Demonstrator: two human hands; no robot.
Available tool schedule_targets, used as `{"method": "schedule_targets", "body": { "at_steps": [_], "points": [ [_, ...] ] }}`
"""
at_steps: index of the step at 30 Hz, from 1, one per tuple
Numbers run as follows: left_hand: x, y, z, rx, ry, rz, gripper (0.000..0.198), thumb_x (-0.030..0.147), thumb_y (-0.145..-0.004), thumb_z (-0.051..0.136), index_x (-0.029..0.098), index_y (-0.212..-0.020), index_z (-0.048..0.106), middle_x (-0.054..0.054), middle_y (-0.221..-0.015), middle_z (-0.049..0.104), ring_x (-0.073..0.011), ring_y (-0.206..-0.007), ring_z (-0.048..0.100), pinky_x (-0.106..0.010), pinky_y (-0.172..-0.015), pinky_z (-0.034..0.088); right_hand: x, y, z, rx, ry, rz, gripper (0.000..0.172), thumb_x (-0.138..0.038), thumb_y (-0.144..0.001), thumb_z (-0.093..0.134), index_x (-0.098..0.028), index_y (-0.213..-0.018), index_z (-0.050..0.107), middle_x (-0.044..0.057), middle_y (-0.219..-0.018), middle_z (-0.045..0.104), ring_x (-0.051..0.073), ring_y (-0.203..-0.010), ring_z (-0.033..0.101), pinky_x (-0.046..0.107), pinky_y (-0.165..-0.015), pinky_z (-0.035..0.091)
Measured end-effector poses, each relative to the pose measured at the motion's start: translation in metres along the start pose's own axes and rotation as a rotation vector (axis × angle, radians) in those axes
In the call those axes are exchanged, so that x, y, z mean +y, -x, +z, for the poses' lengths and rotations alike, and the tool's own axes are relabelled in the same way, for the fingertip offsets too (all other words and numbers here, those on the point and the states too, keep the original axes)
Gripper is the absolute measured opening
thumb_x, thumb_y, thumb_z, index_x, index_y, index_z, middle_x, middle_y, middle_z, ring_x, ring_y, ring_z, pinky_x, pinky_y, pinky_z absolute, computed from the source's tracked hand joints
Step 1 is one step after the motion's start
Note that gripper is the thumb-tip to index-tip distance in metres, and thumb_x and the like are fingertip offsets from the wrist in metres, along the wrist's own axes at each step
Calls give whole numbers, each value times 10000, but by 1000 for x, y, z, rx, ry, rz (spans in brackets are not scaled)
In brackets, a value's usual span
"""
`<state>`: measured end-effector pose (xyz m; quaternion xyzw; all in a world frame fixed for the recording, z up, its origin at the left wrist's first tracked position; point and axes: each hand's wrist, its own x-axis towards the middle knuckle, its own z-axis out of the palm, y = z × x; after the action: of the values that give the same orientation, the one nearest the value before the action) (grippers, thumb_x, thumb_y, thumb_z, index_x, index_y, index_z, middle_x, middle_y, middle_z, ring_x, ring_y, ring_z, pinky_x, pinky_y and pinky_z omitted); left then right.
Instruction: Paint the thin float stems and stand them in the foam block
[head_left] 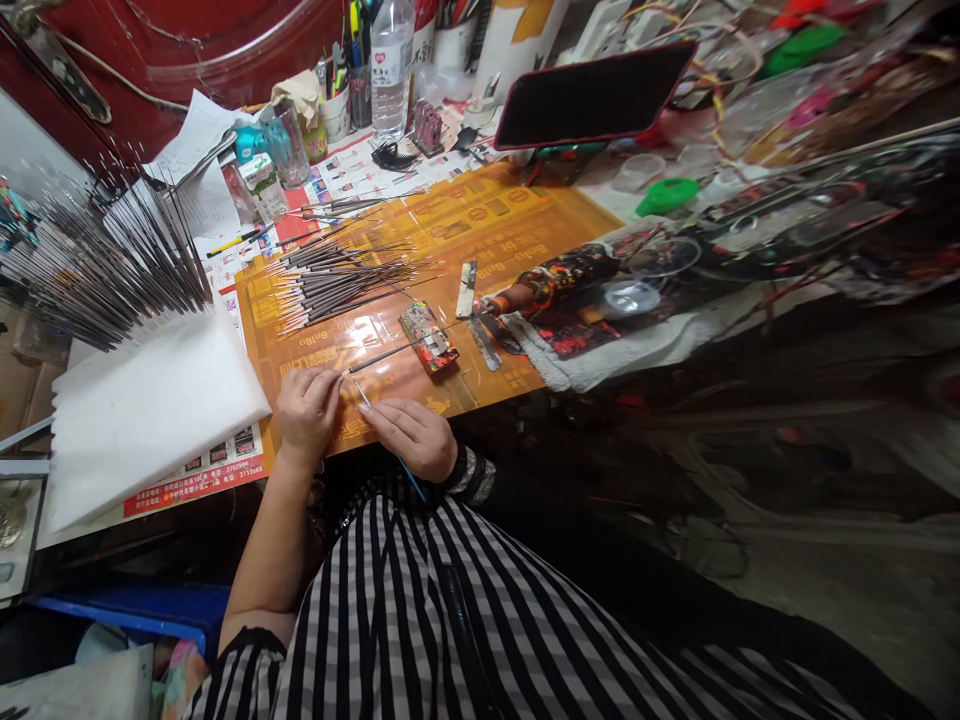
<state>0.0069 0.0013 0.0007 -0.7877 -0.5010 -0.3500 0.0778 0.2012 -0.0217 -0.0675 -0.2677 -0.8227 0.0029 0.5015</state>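
My left hand [306, 408] is closed in a pinch on the pale end of a thin dark grey stick [379, 357]. The stick's far end reaches to a paint-stained block [430, 338] on the orange table cover. Just right of it, my right hand [414, 437] grips a slim blue-handled tool [409, 474], whose pale tip points up towards the stick. What kind of tool it is cannot be made out. Behind my hands lies a pile of similar dark sticks [330, 280] with pale ends and fine wire tips.
Many dark sticks [142, 255] stand in a white foam block [157, 410] at left. A phone [592, 95], a water bottle [391, 75] and pen cups stand at the back. A torch-like, paint-crusted tool [562, 275] and metal strips [466, 290] lie right of the block.
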Motion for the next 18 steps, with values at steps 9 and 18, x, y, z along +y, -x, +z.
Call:
{"method": "schedule_targets", "body": {
  "at_steps": [9,18],
  "points": [
    [0,0,0,-36,6,-33,178,291,-998,547,213,-979,705,-54,-909,718,-181,-848,626,-340,-823,488,0,0,0,-7,25,-19,520,-78,-971,539,-106,-1487,482,155,-1168,738,259,-1110,688,402,-927,612],
    [1,0,-1,-8,-17,7,154,270,-993,561,204,-966,697,-49,-905,720,-175,-838,627,-329,-820,485,0,1,0,-22,11,-8,551,-65,-969,532,-122,-1510,444,159,-1214,725,255,-1158,682,406,-965,601]
  ]
}}
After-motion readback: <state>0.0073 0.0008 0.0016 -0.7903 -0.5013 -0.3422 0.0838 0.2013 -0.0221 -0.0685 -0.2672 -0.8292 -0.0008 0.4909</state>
